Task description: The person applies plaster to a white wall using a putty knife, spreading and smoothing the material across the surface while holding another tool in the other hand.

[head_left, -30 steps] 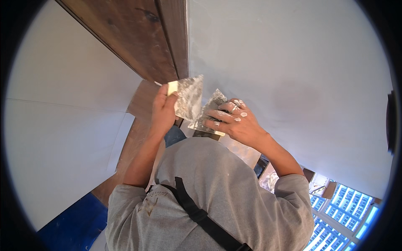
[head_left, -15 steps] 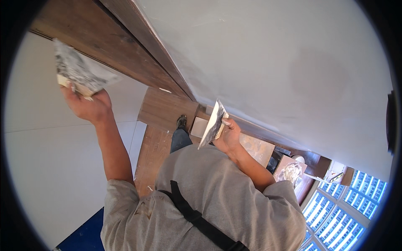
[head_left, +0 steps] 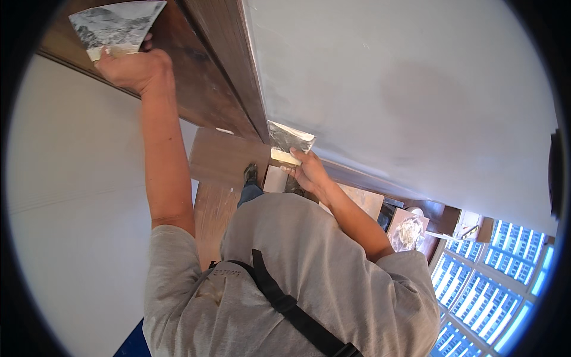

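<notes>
My left hand (head_left: 135, 68) is raised at the far left, closed around the pale handle end of a wide putty knife (head_left: 116, 27). The fan-shaped metal blade is smeared with white and dark streaks and lies in front of a brown wooden door frame. Lower and nearer the middle, my right hand (head_left: 307, 169) grips a second putty knife (head_left: 288, 138). White putty lines that blade's far edge. It is held close by the foot of the grey wall (head_left: 404, 89); whether it touches the wall I cannot tell.
A brown wooden door frame (head_left: 196, 65) runs along the wall's left side. To the right lies a board (head_left: 410, 231) with a heap of white putty, near a window (head_left: 488, 285). My shoe (head_left: 251, 174) stands by a brown wooden threshold (head_left: 223, 157). A white panel (head_left: 77, 178) fills the left.
My left hand has risen with its putty knife, from before the white panel to before the wooden frame. My right hand has moved slightly up and left, turning its blade's broad face into view.
</notes>
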The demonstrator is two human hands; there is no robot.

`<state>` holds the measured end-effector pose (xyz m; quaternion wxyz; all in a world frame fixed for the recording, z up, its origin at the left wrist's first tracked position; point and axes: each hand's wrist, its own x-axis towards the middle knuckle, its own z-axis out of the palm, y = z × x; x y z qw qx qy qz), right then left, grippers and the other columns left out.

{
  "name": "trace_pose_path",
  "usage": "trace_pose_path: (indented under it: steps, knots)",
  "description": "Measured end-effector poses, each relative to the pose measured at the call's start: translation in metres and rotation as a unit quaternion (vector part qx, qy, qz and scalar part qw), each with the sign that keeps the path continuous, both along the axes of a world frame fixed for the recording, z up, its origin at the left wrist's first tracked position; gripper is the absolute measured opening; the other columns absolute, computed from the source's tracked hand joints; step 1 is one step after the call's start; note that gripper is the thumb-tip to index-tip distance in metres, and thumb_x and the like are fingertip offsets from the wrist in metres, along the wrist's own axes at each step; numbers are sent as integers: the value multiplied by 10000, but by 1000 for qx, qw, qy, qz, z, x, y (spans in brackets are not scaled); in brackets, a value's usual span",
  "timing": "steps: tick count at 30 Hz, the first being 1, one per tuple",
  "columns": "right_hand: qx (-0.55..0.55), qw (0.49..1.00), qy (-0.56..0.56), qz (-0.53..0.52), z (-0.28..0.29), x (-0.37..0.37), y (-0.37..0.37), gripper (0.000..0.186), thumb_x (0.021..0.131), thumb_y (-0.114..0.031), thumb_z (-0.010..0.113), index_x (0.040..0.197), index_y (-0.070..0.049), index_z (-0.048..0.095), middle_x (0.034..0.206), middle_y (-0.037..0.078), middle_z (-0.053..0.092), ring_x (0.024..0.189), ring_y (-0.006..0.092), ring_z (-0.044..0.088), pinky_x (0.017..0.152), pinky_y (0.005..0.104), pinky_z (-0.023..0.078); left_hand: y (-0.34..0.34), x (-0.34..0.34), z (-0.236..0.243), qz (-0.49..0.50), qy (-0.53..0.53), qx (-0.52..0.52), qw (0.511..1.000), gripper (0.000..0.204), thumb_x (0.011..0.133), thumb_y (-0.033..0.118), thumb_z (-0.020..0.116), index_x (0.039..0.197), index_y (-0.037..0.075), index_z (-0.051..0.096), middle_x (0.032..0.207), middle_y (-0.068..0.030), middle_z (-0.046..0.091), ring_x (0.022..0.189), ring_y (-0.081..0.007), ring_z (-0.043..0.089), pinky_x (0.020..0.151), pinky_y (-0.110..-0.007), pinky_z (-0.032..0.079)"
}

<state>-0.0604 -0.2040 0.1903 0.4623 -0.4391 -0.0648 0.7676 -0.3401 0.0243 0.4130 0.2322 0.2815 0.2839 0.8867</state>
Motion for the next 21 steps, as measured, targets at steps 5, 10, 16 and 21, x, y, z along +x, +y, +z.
trace_pose_path:
  steps: [5,10,16,21]
  knots:
    - [-74,996,27,-50,-15,7,29,193,1009,-133,569,1165,-27,531,1058,116,618,854,209,629,746,329,571,0,26,3,58,5,-22,998,406,933,315,411,1193,6,452,1059,-133,568,688,-257,585,542,-355,444]
    - [-70,996,25,-56,-9,15,42,135,993,-122,580,1096,-41,547,1001,86,614,812,178,609,739,304,565,-5,32,8,83,-1,-36,996,395,936,303,428,1171,-13,446,1099,-152,546,791,-257,593,539,-349,463]
    - [-50,996,47,-56,-16,17,52,136,990,-106,582,1098,-32,544,961,75,610,784,167,615,707,286,581,-6,24,1,39,-6,-4,999,321,953,237,434,1129,-28,470,1130,-151,538,931,-249,582,707,-385,513]
    - [-47,988,102,-107,-16,20,62,127,991,-69,571,1095,-6,533,951,85,608,753,157,619,679,254,604,-3,14,-5,15,33,21,999,244,965,169,441,1099,-19,516,1144,-126,540,1098,-237,542,981,-404,463]
